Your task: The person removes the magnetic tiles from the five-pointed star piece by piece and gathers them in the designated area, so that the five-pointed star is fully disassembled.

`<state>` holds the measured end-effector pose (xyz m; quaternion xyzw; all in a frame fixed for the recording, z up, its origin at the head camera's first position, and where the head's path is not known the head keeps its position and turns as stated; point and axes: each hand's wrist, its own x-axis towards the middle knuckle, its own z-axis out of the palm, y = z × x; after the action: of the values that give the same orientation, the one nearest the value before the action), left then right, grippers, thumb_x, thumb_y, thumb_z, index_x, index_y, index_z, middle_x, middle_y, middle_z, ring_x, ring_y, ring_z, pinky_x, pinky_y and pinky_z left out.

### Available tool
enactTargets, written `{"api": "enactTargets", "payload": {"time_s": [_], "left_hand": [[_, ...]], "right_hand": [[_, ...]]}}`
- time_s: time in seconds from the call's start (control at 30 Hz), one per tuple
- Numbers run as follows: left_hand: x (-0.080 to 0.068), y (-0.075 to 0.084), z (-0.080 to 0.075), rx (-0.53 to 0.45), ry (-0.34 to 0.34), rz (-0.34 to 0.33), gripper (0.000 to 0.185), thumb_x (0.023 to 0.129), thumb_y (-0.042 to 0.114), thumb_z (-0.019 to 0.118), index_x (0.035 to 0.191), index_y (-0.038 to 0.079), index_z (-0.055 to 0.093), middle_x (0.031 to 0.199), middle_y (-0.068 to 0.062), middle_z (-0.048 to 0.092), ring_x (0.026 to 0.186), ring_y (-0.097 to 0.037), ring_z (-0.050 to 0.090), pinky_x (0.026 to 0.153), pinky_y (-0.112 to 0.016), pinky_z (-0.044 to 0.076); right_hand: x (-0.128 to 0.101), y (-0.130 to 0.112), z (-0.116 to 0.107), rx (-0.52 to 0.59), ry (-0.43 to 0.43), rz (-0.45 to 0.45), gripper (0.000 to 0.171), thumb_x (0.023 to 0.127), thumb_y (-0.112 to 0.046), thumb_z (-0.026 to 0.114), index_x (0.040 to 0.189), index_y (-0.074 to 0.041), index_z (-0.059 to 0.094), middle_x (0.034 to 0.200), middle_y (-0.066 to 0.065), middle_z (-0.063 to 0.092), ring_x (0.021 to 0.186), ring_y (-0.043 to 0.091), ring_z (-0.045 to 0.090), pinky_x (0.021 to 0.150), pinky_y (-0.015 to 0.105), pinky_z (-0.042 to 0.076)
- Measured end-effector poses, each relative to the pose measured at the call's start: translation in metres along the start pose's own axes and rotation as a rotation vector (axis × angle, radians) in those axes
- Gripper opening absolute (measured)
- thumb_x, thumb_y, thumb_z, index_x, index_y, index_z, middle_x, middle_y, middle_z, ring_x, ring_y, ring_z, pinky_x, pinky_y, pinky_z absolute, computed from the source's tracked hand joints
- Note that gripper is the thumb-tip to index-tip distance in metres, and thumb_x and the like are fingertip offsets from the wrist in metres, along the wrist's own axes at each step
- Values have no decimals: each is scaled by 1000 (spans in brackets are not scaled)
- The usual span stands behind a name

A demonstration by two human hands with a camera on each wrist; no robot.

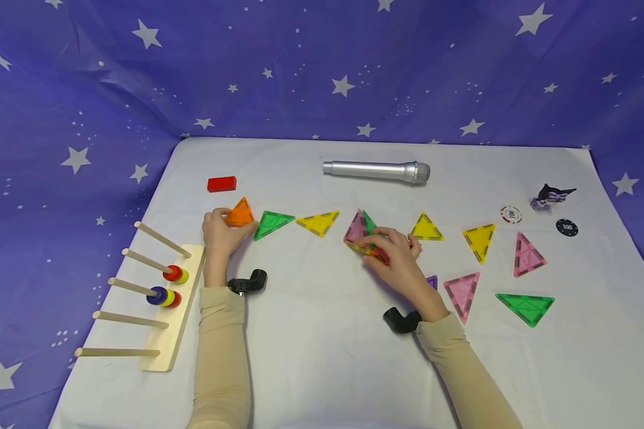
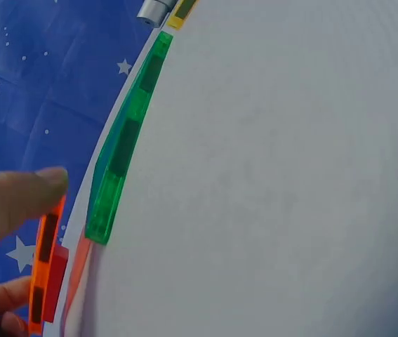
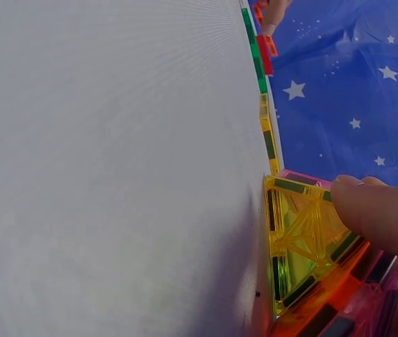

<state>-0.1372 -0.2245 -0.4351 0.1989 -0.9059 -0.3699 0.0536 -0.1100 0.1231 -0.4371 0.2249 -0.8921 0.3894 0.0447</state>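
Note:
My left hand (image 1: 220, 233) grips an orange triangle tile (image 1: 240, 213) at the left of the white table (image 1: 311, 333); the left wrist view shows its edge (image 2: 44, 270) under my fingers (image 2: 12, 200). A green triangle (image 1: 271, 223) (image 2: 121, 151) lies right beside it, then a yellow one (image 1: 318, 222). My right hand (image 1: 399, 256) holds a small cluster of joined tiles (image 1: 362, 233), pink, green, yellow and orange, at the table's middle. In the right wrist view a finger (image 3: 377, 214) presses the yellow tile (image 3: 300, 242) of that cluster.
More flat triangles lie to the right: yellow (image 1: 426, 229), yellow (image 1: 480, 241), pink (image 1: 527, 256), pink (image 1: 463, 293), green (image 1: 526, 306). A silver microphone (image 1: 377, 171) and red block (image 1: 222, 183) lie farther back. A wooden peg rack with rings (image 1: 163, 298) stands left. Poker chips (image 1: 511, 214) lie far right.

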Motion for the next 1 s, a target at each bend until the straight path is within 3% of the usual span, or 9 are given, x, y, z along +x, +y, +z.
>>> {"api": "enactTargets", "payload": {"time_s": [0.13,0.37,0.53,0.6,0.73,0.83,1.0], "left_hand": [[2,0,2,33,13,-33,67,74,35,70,120,-6,46,110,-23,40,104,-33,38,86,-43,34],[4,1,3,105,2,-22,68,74,35,70,120,-9,46,108,-26,43,101,-37,40,85,-45,33],[3,9,-1,59,-36,9,71,76,35,69,127,-4,41,115,-25,40,105,-37,37,89,-46,30],[1,18,-3,26,-80,72,72,77,35,69,130,-3,38,117,-25,39,106,-36,36,90,-47,28],[-7,45,6,-33,-216,209,75,76,35,71,132,0,36,110,-22,42,96,-31,39,81,-41,31],[-15,65,25,-68,-337,303,74,75,34,73,132,2,37,102,-19,45,85,-27,41,72,-35,32],[-27,90,61,-147,-568,478,73,74,30,75,132,4,39,109,-17,48,79,-26,46,66,-31,38]], "right_hand": [[0,0,0,6,-2,-2,24,78,-14,72,101,-18,65,121,12,50,116,27,39,94,59,0],[0,1,0,2,-14,2,25,79,-14,71,102,-20,65,121,11,50,116,25,39,94,60,0],[0,3,-1,12,-29,1,31,79,-15,70,109,-19,63,122,11,49,117,25,39,94,60,1],[-1,3,-2,22,-39,4,36,80,-17,70,114,-17,60,122,10,49,116,26,39,94,59,1],[0,2,-5,33,-49,22,48,80,-18,70,123,-13,51,122,10,49,115,27,40,95,56,2],[0,1,-7,40,-57,41,53,80,-18,70,127,-9,46,123,12,49,115,28,41,95,55,5],[0,2,-9,70,-73,65,56,81,-17,68,128,-3,43,125,16,47,114,30,42,94,51,8]]}}
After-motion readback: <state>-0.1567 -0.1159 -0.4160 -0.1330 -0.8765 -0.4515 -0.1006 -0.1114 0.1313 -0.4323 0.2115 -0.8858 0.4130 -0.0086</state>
